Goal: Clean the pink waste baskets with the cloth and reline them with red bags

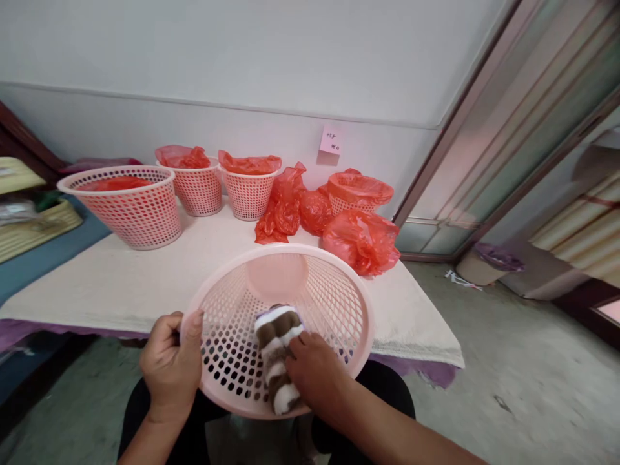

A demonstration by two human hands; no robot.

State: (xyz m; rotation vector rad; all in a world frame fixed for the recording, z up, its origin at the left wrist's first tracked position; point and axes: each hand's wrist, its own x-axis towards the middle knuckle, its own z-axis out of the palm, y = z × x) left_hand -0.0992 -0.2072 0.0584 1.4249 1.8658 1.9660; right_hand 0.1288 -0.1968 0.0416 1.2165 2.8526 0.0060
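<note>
A large pink plastic mesh basket (334, 294) lies tilted, its mouth facing me, between my knees and the table's front edge. My left hand (172, 365) is closed around its left rim, thumb over the edge. Inside the basket my right hand (314, 371) presses a folded cloth (276, 339) with brown and white stripes against the mesh wall. The fingers of that hand curl on the cloth's right side, and its fingertips are partly hidden.
On the white-covered table (116, 278) stand smaller pink baskets (249, 194) lined with red plastic bags. A wider basket (140, 219) is at the left. Bunched red bags (361, 239) lie at the right. A bin (484, 265) stands on the floor.
</note>
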